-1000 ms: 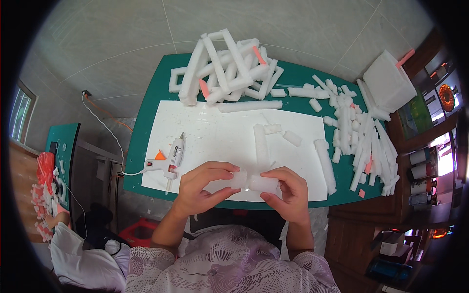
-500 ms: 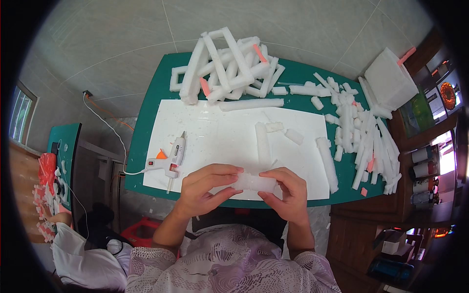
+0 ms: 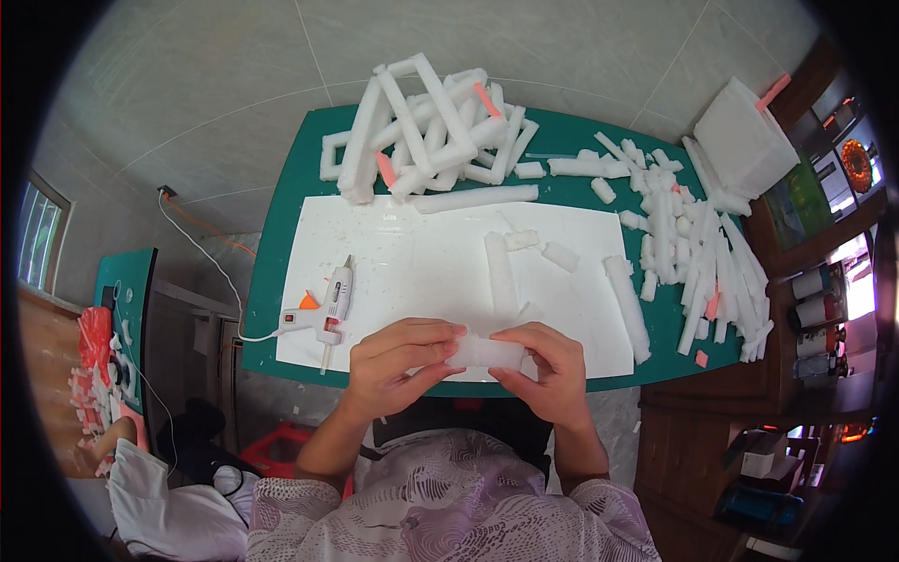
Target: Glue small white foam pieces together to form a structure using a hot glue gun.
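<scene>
Foam piece (image 3: 484, 351) sits pinched between left hand (image 3: 398, 361) and right hand (image 3: 548, 370).

home craft corner, tiled floor (image 3: 234, 84), green table (image 3: 281, 244), glue gun (image 3: 323, 307), foam strips (image 3: 693, 244), wooden shelves (image 3: 824, 281)

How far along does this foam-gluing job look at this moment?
Done: a glued lattice of foam sticks lies at the table's far edge. In hand: the left hand and right hand hold a short foam piece between them; the glue gun lies on the white sheet. Left: many loose sticks at the right.
</scene>
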`<state>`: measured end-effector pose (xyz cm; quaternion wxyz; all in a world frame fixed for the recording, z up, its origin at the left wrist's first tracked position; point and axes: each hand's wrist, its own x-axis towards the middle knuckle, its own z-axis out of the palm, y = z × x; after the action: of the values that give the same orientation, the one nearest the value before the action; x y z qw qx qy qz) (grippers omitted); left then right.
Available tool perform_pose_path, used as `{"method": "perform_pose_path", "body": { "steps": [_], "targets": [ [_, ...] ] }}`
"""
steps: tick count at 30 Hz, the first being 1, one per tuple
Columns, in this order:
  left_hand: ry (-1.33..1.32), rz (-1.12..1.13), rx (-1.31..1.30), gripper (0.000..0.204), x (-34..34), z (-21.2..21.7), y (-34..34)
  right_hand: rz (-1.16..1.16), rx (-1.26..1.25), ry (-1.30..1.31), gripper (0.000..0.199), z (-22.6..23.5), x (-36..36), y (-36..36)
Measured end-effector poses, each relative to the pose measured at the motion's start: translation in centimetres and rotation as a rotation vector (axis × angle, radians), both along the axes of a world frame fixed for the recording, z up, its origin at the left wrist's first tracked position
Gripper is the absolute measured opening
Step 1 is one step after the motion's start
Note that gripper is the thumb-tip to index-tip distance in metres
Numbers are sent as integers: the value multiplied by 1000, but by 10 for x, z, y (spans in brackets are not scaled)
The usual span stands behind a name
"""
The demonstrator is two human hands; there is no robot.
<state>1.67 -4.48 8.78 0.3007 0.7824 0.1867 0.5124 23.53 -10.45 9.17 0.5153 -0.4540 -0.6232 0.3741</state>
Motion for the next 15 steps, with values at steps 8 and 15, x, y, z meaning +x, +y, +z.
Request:
{"method": "perform_pose_path", "body": {
  "steps": [8,15],
  "targets": [
    [-7,-18,-10,27,0,0,-1,-11,-5,2,32,-3,-2,-1],
    [-4,-5,-15,26,0,-1,-2,-14,-9,11,32,-4,-5,-2]
  ]
}}
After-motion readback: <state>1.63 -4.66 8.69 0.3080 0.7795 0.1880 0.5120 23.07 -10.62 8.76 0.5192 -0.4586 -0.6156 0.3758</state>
